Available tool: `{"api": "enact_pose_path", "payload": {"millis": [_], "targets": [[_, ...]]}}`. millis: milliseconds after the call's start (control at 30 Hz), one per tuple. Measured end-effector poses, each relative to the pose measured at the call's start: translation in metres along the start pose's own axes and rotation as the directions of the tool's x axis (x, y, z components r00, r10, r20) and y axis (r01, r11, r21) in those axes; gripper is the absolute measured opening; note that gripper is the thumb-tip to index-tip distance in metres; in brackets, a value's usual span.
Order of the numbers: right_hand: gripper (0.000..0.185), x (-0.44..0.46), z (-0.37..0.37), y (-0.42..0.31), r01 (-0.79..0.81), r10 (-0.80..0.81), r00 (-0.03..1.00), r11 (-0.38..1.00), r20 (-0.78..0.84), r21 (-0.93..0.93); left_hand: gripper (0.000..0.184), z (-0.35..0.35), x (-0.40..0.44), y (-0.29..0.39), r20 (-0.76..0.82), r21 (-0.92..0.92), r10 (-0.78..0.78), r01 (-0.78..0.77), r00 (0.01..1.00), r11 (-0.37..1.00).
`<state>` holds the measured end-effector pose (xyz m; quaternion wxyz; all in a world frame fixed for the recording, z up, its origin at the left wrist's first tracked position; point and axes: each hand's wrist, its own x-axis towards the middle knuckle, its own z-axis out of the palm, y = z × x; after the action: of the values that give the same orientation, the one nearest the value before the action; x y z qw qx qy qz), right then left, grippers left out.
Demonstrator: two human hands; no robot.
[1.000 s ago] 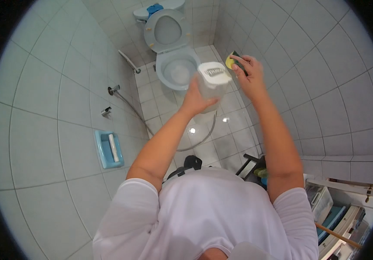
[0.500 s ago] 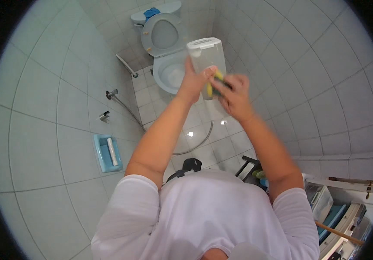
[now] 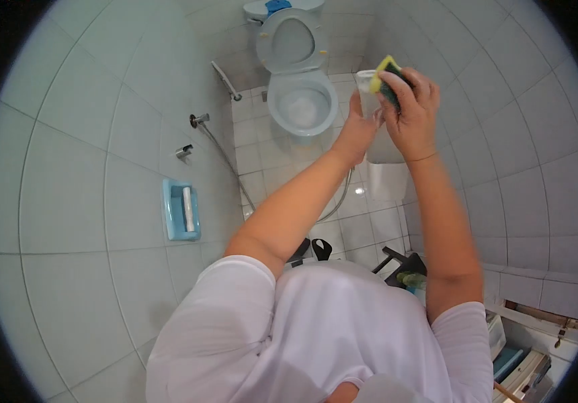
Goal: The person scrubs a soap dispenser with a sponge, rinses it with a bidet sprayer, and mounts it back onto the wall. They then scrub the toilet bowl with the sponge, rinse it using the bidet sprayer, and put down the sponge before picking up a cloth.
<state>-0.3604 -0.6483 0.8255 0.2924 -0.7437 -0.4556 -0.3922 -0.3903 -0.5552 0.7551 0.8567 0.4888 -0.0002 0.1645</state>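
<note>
pale tiles (image 3: 67, 181) wall the bathroom. head view: right of the toilet (image 3: 297, 67), the left hand (image 3: 357, 139) grips a container (image 3: 369, 103); the right hand (image 3: 413, 111) pinches a sponge (image 3: 384, 70) by its top, contact unclear. wiping seems underway, unfinished.

Glossy pale tile floor (image 3: 359, 232); toilet (image 3: 298, 72) standing on it, grey flexible hose (image 3: 341, 204) lying in curve.

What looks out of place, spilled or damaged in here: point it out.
Little stands out. A bunched blue cloth lies on the toilet tank, an untidy spot for it, and a hose trails loose onto the tiled floor. I see no clear spill or damage.
</note>
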Motion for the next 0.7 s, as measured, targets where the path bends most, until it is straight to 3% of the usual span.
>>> {"api": "enact_pose_path", "payload": {"millis": [33, 67, 133, 167, 200, 267, 300, 367, 400, 467, 500, 533, 567, 600, 667, 700], "targets": [[0.039, 0.005, 0.000, -0.003, 0.100, -0.092, 0.991, 0.992, 0.096, -0.079, 0.062, -0.001, 0.000, 0.001, 0.002, -0.081, 0.074, -0.074, 0.997, 0.994], [0.039, -0.003, 0.002, -0.002, 0.098, -0.090, 0.991, 0.992, 0.096, -0.075, 0.062, -0.004, 0.000, 0.002, -0.001, -0.079, 0.072, -0.072, 0.997, 0.994], [0.037, -0.035, 0.012, 0.008, -0.116, 0.116, 0.993, 0.981, 0.007, 0.154, 0.061, -0.004, 0.003, 0.019, -0.023, -0.017, 0.025, -0.025, 0.999, 1.000], [0.040, -0.053, 0.023, 0.013, -0.332, 0.361, 0.932, 0.855, 0.001, 0.398, 0.060, -0.006, 0.005, 0.026, -0.037, 0.011, 0.006, -0.006, 0.999, 1.000], [0.040, -0.052, 0.024, 0.014, -0.328, 0.357, 0.934, 0.856, 0.003, 0.399, 0.060, -0.011, 0.004, 0.029, -0.040, 0.008, 0.009, -0.009, 0.999, 1.000], [0.048, -0.053, 0.023, 0.013, -0.665, 0.665, 0.664, 0.319, 0.341, 0.675, 0.060, -0.018, -0.002, 0.033, 0.111, -0.035, -0.119, 0.124, 0.987, 0.992], [0.048, -0.048, 0.022, 0.013, -0.665, 0.667, 0.664, 0.319, 0.338, 0.675, 0.060, -0.023, 0.000, 0.031, 0.113, -0.034, -0.121, 0.126, 0.986, 0.992], [0.054, -0.037, 0.013, 0.017, -0.686, 0.557, 0.624, 0.054, 0.548, 0.726, 0.060, -0.031, 0.009, 0.019, 0.204, -0.116, -0.171, 0.197, 0.964, 0.973], [0.054, -0.035, 0.014, 0.018, -0.683, 0.569, 0.624, 0.063, 0.536, 0.727, 0.060, -0.037, 0.015, 0.021, 0.220, -0.117, -0.174, 0.203, 0.960, 0.972], [0.057, -0.028, 0.015, 0.017, -0.726, 0.648, 0.596, 0.184, 0.473, 0.662, 0.064, -0.044, 0.026, 0.025, 0.100, 0.218, -0.293, 0.266, 0.951, 0.939], [0.057, -0.026, 0.016, 0.012, -0.726, 0.656, 0.596, 0.194, 0.464, 0.659, 0.064, -0.038, 0.027, 0.023, 0.115, 0.215, -0.295, 0.266, 0.949, 0.940], [0.057, -0.022, 0.018, 0.005, -0.750, 0.713, 0.549, 0.191, 0.435, 0.634, 0.067, -0.032, 0.026, 0.021, 0.024, 0.416, -0.019, 0.007, 1.000, 0.909], [0.058, -0.020, 0.022, -0.002, -0.771, 0.767, 0.499, 0.181, 0.404, 0.611, 0.070, -0.029, 0.023, 0.019, -0.004, 0.613, 0.273, -0.214, 0.962, 0.761], [0.058, -0.020, 0.026, -0.008, -0.770, 0.770, 0.498, 0.182, 0.398, 0.611, 0.070, -0.024, 0.019, 0.024, 0.002, 0.611, 0.271, -0.216, 0.962, 0.761], [0.057, -0.023, 0.036, -0.017, -0.638, 0.710, 0.696, 0.541, 0.109, 0.548, 0.074, -0.012, 0.013, 0.037, -0.017, 0.782, 0.374, -0.221, 0.927, 0.582], [0.055, -0.023, 0.038, -0.018, -0.495, 0.535, 0.845, 0.777, 0.007, 0.390, 0.074, -0.014, 0.013, 0.041, -0.009, 0.782, 0.373, -0.226, 0.928, 0.581]]}}
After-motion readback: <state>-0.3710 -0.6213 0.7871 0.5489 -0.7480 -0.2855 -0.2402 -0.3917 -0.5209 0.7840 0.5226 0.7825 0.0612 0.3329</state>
